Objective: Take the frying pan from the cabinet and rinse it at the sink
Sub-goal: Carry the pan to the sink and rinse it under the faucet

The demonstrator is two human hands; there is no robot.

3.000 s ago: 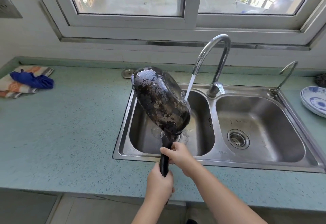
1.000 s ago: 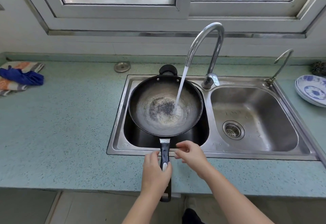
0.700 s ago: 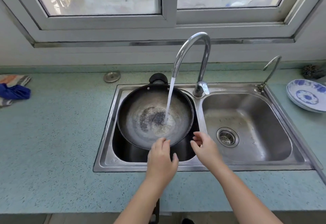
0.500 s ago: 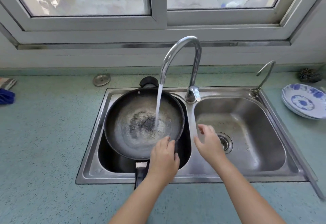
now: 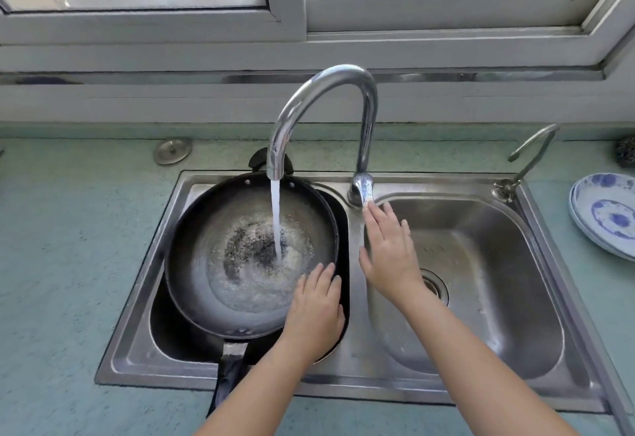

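I see the pan in the sink's left basin under the running tap. My left hand lies flat over its rim at 4 o'clock. My right hand, fingers straight, touches the tap's lever.

A: How does the frying pan look?
B: Dark metal, matt and mottled at the centre, glistening wet near my left hand. Its handle looks like black plastic.
A: The sink?
B: Brushed steel, a dull sheen, faintly scratched. The faucet by my right hand is polished chrome, mirror-bright.
A: And the counter?
B: Pale green, speckled, matt, stone-like. The plate is glossy glazed ceramic.
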